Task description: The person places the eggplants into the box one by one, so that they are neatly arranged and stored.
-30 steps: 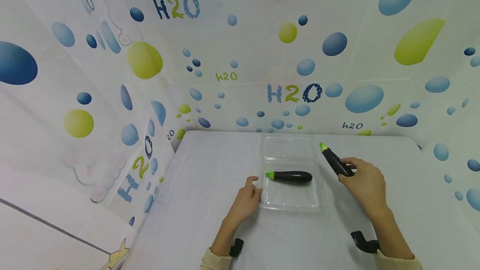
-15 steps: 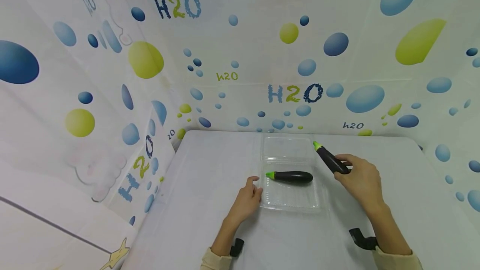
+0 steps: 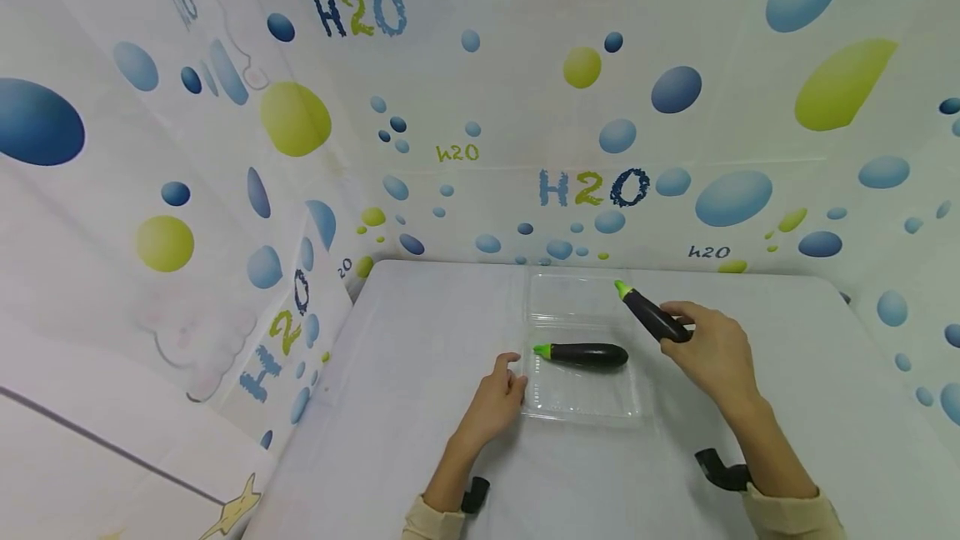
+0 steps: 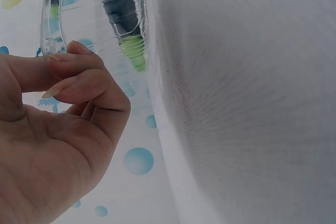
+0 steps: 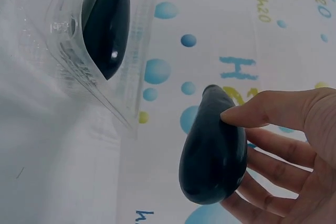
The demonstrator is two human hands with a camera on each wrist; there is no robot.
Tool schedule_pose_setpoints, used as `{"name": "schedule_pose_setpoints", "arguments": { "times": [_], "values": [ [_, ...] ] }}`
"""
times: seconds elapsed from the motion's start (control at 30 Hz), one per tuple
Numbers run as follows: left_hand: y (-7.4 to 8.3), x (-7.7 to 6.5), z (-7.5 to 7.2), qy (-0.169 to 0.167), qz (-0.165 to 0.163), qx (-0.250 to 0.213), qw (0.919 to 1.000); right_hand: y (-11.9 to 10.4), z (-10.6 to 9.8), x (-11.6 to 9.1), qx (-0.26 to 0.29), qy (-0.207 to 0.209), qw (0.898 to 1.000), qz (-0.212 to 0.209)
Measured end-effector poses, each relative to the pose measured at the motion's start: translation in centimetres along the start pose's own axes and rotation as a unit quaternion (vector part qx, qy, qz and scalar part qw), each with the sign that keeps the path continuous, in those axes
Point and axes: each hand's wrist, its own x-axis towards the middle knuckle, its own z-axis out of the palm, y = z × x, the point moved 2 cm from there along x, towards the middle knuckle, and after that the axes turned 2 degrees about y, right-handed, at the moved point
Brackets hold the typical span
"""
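Observation:
Between the thumb and fingers of my right hand [image 3: 714,354] is a dark toy eggplant [image 3: 654,315] with a green tip. It hangs tilted above the right side of a clear plastic box [image 3: 585,398], its green end pointing to the far left. Lying across the box is a second eggplant [image 3: 588,355], green end to the left. My left hand [image 3: 495,397] pinches the box's left rim, and the left wrist view shows those curled fingers [image 4: 79,74] at the plastic edge. In the right wrist view the held eggplant [image 5: 215,156] shows its thick rounded end.
The box's open lid [image 3: 576,294] lies flat behind it. A white cloth-covered table [image 3: 405,340] spreads around the box. Behind and to the left stand curtains [image 3: 510,90] printed with blue and green dots. Black straps [image 3: 723,472] sit at the wrists.
My right hand has moved left with its eggplant, closer to the box. The left hand, the box and the lying eggplant stay in place, while the view shifts slightly.

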Motion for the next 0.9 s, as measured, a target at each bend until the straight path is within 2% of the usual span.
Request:
{"name": "schedule_pose_setpoints", "arguments": {
  "times": [0.3, 0.9],
  "values": [
    [0.1, 0.0, 0.0, 0.000, 0.003, 0.002, 1.0000, -0.4, 0.2, 0.7, -0.001, -0.014, 1.000, -0.005],
    [0.0, -0.1, -0.1, 0.003, 0.012, 0.003, 0.9999, -1.3, 1.4, 1.8, -0.002, -0.053, 0.997, -0.053]
  ]
}}
